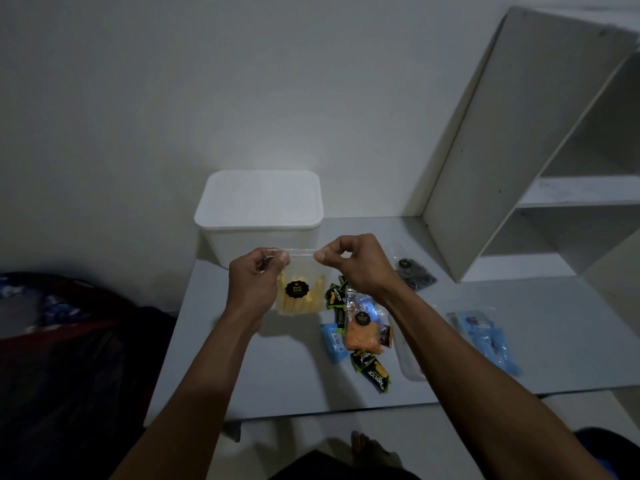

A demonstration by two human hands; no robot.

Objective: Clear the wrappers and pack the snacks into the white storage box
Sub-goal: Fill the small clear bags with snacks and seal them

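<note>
While the clear snack bag (299, 292) hung in the air just in front of the white storage box (259, 216), both hands pinched its top edge. The left hand (254, 278) kept its grip closed on the left corner, thumb against fingers; the right hand (353, 263) kept its grip closed on the right end of the same strip. Holding the two ends apart kept the seal taut and level, probably so that the yellow sticks inside stayed upright at the bottom of the bag. The box stood at the back of the table (485, 341) against the wall, its lid on, so nothing could yet be packed into it. The remaining snacks lay loose on the table to the right: an orange bag (363, 336), green sachets (372, 370), blue packets (485, 337) and a dark bag (414, 273).
</note>
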